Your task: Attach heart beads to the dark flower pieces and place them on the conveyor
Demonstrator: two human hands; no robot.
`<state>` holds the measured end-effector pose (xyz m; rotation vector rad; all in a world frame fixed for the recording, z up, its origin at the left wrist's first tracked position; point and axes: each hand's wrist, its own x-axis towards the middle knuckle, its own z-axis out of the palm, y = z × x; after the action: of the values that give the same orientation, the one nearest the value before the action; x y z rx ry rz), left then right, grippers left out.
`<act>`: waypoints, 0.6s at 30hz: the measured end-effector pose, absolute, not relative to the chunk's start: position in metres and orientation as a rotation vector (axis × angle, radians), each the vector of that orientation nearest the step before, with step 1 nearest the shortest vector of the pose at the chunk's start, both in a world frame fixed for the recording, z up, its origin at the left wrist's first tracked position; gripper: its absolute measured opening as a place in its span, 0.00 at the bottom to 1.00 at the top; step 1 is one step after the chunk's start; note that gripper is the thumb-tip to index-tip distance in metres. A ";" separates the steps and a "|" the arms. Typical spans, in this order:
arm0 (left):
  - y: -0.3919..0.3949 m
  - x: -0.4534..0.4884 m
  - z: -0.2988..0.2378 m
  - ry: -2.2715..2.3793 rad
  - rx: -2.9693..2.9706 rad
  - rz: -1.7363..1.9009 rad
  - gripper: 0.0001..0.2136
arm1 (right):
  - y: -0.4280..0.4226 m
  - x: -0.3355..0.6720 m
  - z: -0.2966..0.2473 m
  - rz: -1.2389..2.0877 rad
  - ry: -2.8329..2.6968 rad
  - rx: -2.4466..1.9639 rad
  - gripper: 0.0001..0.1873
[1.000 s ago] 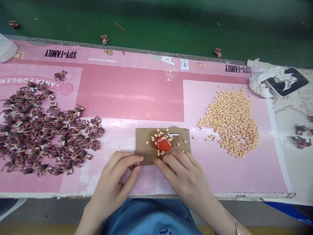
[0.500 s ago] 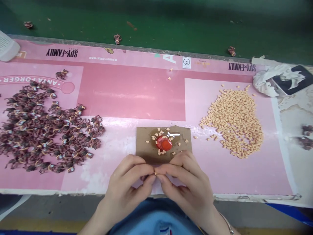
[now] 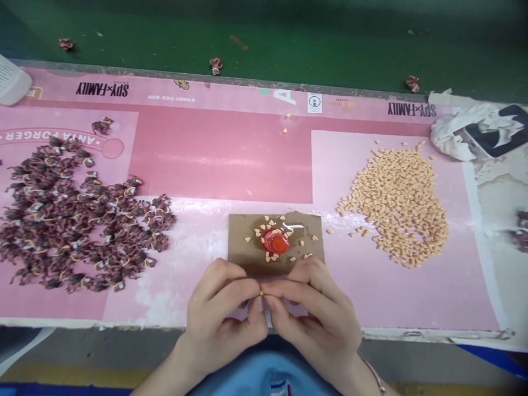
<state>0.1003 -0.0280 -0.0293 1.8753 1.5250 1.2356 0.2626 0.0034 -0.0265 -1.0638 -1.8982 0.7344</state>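
Observation:
My left hand (image 3: 220, 319) and my right hand (image 3: 315, 313) meet fingertip to fingertip at the table's near edge. Both pinch a tiny orange piece (image 3: 261, 293) between them; a small dark part seems tucked in the left fingers, mostly hidden. Just beyond the fingers lies a brown cardboard square (image 3: 243, 250) with a red cap (image 3: 275, 242) in a glossy puddle and a few orange bits scattered on it. A heap of dark maroon pieces (image 3: 78, 214) spreads at the left. A pile of small orange pieces (image 3: 398, 201) lies at the right.
A pink printed sheet (image 3: 218, 159) covers the table. A crumpled white cloth (image 3: 457, 135) and a dark object (image 3: 501, 132) lie at the far right. A white object (image 3: 10, 82) sits at the far left corner. Stray maroon pieces (image 3: 215, 65) rest on the green surface behind.
My hands left the cardboard's near edge, drew back toward me and came together. The right fingers now pinch an orange piece against the left fingers.

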 end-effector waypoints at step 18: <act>-0.032 0.102 -0.030 1.479 1.835 1.147 0.08 | 0.008 0.274 -0.027 0.602 -1.964 -1.046 0.06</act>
<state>0.1021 -0.0315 -0.0302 1.8351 1.4790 1.1472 0.2739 0.0078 -0.0268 -1.0456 -1.9635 0.6024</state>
